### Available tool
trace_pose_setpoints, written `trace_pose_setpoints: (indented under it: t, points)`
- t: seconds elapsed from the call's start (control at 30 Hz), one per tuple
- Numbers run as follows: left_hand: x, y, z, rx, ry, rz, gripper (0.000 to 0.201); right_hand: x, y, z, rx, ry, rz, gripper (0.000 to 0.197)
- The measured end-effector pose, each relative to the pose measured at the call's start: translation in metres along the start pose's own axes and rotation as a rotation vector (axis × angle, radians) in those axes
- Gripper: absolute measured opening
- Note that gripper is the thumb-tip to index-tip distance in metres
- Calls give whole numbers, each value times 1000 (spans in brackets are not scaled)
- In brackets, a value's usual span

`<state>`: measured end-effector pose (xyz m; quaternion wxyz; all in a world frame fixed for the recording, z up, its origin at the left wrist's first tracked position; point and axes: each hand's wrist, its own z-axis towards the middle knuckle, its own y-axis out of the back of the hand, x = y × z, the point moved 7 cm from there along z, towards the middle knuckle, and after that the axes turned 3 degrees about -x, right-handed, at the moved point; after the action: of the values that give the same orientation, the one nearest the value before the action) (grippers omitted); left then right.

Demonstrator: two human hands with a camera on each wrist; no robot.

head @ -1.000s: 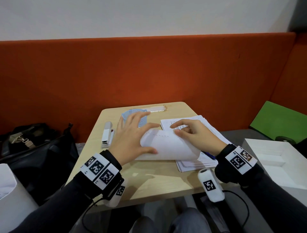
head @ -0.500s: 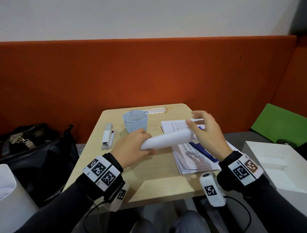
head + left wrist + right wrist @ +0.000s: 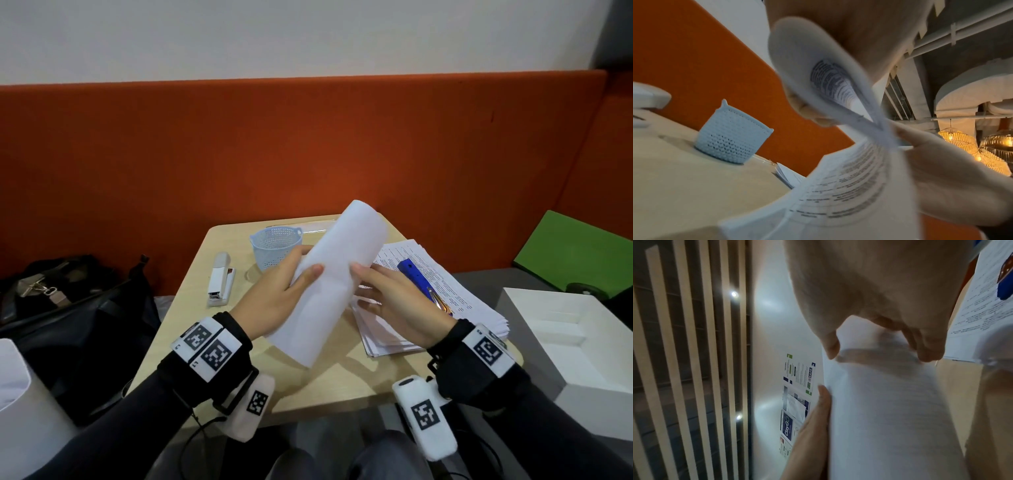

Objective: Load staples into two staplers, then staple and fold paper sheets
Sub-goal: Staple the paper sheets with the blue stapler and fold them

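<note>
I hold a folded white paper sheet (image 3: 337, 274) tilted up above the wooden table (image 3: 191, 308), its far end raised. My left hand (image 3: 305, 265) grips its left edge, thumb on top and fingers behind. My right hand (image 3: 359, 277) pinches the right edge; the right wrist view shows thumb and fingers (image 3: 929, 353) curled on the paper (image 3: 890, 410). Printed text shows inside the curl of the paper (image 3: 838, 84). A white stapler (image 3: 221, 279) lies at the table's left. A blue stapler (image 3: 414, 277) rests on the stack of printed sheets (image 3: 455, 301).
A light blue mesh basket (image 3: 275, 248) stands behind my left hand, seen close as a basket (image 3: 731, 138) in the left wrist view. A black bag (image 3: 68, 301) lies left of the table, and a white box (image 3: 565, 339) sits to the right. An orange padded wall (image 3: 308, 147) backs the table.
The paper lay flat and was being folded a second ago, then was held sideways. Now it is lifted and turned lengthwise away from me. My right hand moved to its right edge.
</note>
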<state>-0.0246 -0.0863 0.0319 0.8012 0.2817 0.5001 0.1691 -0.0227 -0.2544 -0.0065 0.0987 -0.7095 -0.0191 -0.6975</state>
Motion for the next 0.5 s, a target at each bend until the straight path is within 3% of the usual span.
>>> trace_pose_setpoints:
  t: [0.17,0.3,0.37,0.5]
  points:
    - [-8,-13,-4,36,-53,-128,36,0,-22,-1,71,6,122,46]
    - [0,-26,-1,95,-28,29,36,2,-28,-2,82,30,203,40]
    - [4,-25,-1,62,2,95,40,5,-27,-2,64,54,225,32]
    - [10,-19,2,-7,80,42,73,9,-23,-3,19,102,263,28]
